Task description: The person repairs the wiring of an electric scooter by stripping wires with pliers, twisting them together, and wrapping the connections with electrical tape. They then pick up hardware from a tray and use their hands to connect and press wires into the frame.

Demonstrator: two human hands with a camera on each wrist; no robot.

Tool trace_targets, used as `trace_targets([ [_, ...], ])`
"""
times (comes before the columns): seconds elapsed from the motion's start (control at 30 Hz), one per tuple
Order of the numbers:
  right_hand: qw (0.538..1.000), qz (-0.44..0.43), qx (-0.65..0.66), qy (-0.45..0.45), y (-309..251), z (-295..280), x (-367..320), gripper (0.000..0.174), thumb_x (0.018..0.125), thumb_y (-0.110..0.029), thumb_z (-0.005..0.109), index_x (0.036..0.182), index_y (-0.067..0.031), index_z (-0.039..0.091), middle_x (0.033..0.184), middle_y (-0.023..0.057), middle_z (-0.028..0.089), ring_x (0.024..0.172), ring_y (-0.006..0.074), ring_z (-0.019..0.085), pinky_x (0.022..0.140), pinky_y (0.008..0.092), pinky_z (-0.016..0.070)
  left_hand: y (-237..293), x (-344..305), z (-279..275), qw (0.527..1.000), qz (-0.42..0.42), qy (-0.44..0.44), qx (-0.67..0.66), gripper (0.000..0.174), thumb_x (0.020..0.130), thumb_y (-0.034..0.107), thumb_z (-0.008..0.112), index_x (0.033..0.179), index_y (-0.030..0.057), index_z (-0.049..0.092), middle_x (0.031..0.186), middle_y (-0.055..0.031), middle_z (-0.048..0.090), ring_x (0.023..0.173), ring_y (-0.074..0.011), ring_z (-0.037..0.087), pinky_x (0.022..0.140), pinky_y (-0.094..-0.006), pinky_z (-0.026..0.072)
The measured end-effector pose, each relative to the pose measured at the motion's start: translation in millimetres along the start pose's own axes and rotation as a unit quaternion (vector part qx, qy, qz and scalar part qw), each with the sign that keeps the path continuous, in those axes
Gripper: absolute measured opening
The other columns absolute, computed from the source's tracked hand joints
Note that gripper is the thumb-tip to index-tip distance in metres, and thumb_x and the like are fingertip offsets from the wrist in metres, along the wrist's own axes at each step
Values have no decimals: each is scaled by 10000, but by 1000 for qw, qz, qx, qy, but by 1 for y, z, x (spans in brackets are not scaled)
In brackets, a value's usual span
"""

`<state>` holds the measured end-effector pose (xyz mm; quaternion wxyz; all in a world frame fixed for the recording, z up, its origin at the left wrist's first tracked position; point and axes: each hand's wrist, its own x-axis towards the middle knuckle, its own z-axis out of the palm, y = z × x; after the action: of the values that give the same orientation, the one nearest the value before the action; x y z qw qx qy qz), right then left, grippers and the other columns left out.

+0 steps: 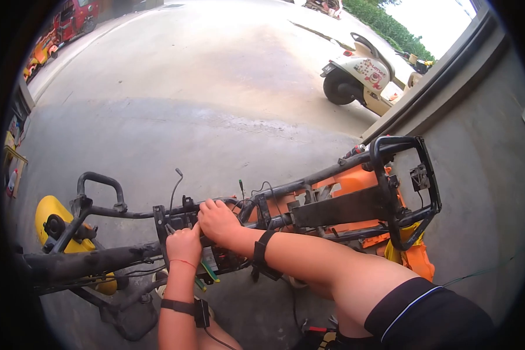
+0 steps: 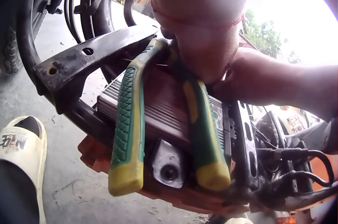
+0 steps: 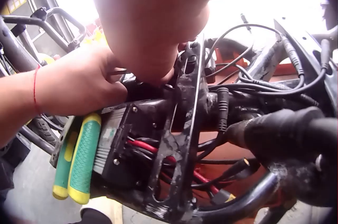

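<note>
The left hand (image 1: 184,239) is clamped around a pair of pliers (image 2: 127,129), gripping them near the head; the green-and-yellow handles hang below the fist, spread apart across the ribbed face of a metal controller box (image 2: 163,110); the plier tips are hidden behind the fingers. The right hand (image 1: 217,220) sits just beside the left, touching it, its fingers curled over the top of a black bracket (image 3: 182,129) on the stripped scooter frame (image 1: 344,207); the controller box is mounted in the frame under both hands, with red wires (image 3: 142,146) and black cables (image 3: 264,29) running from it. An orange body panel (image 1: 356,181) shows behind the frame; a white scooter (image 1: 364,73) stands well apart on the concrete.
</note>
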<state>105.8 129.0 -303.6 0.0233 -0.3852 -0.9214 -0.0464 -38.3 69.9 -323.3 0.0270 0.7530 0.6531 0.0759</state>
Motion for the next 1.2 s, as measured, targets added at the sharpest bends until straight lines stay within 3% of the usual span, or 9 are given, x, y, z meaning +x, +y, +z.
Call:
trace_targets([
  [0.3, 999, -36, 29, 28, 13, 7, -4, 163, 803, -195, 575, 841, -87, 690, 951, 64, 611, 1004, 245, 546, 839, 360, 428, 3, -1, -1, 999, 18, 38, 20, 388, 841, 139, 545, 1179, 290, 659, 700, -45, 661, 664, -249, 686, 570, -399, 543],
  [0.37, 998, -48, 11, 28, 15, 6, -4, 153, 806, -189, 572, 838, -88, 683, 944, 69, 608, 993, 249, 553, 834, 359, 435, 5, 0, 1, 1000, -1, 24, 12, 387, 845, 148, 542, 1177, 312, 654, 701, -37, 661, 666, -242, 685, 571, -395, 543],
  [0.43, 999, -35, 27, 24, 14, 11, -2, 151, 810, -192, 576, 842, -78, 670, 942, 72, 608, 994, 252, 554, 834, 366, 439, 2, -1, 7, 998, 12, 65, -3, 316, 867, 145, 530, 1131, 273, 648, 703, -40, 668, 663, -245, 688, 570, -394, 544],
  [0.47, 999, -41, 24, 1, 13, 9, -1, 148, 809, -191, 581, 848, -76, 666, 948, 75, 606, 996, 253, 554, 842, 373, 441, 0, -2, 6, 999, 21, 38, 11, 290, 873, 142, 527, 1110, 255, 649, 704, -42, 672, 671, -243, 691, 573, -392, 546],
  [0.87, 996, -3, 92, -1, 14, 4, 4, 119, 786, -134, 593, 836, -67, 678, 981, 103, 620, 1016, 285, 557, 865, 408, 456, 0, -4, 11, 997, 9, 79, -12, 330, 875, 138, 534, 1131, 297, 668, 708, -35, 663, 664, -230, 681, 568, -374, 535],
  [1.03, 997, -3, 61, -39, 13, -6, 8, 105, 785, -140, 596, 816, -72, 671, 946, 104, 622, 990, 293, 567, 863, 412, 452, 2, -2, 3, 1000, 1, 16, 14, 358, 876, 142, 534, 1172, 307, 650, 708, -39, 672, 669, -225, 688, 566, -381, 540],
  [1.07, 998, -9, 54, 6, 16, 2, 7, 88, 772, -130, 608, 798, -73, 670, 926, 107, 623, 979, 298, 573, 856, 413, 455, 3, -3, 10, 999, -5, 53, -6, 340, 875, 156, 540, 1156, 311, 653, 702, -37, 671, 658, -220, 685, 560, -381, 538],
  [1.13, 996, -30, 80, 20, 17, 1, 7, 69, 753, -126, 627, 780, -75, 664, 917, 108, 623, 972, 303, 575, 852, 416, 458, 4, -2, 6, 999, -15, 35, -11, 310, 875, 170, 542, 1127, 306, 660, 696, -32, 668, 652, -216, 681, 556, -380, 536],
  [1.2, 995, -39, 90, -5, 23, -3, 11, 55, 742, -104, 651, 767, -56, 641, 880, 136, 633, 919, 334, 614, 808, 448, 486, 1, -3, 10, 997, -7, 66, -32, 318, 878, 175, 544, 1139, 299, 676, 691, -25, 670, 658, -216, 683, 549, -362, 522],
])
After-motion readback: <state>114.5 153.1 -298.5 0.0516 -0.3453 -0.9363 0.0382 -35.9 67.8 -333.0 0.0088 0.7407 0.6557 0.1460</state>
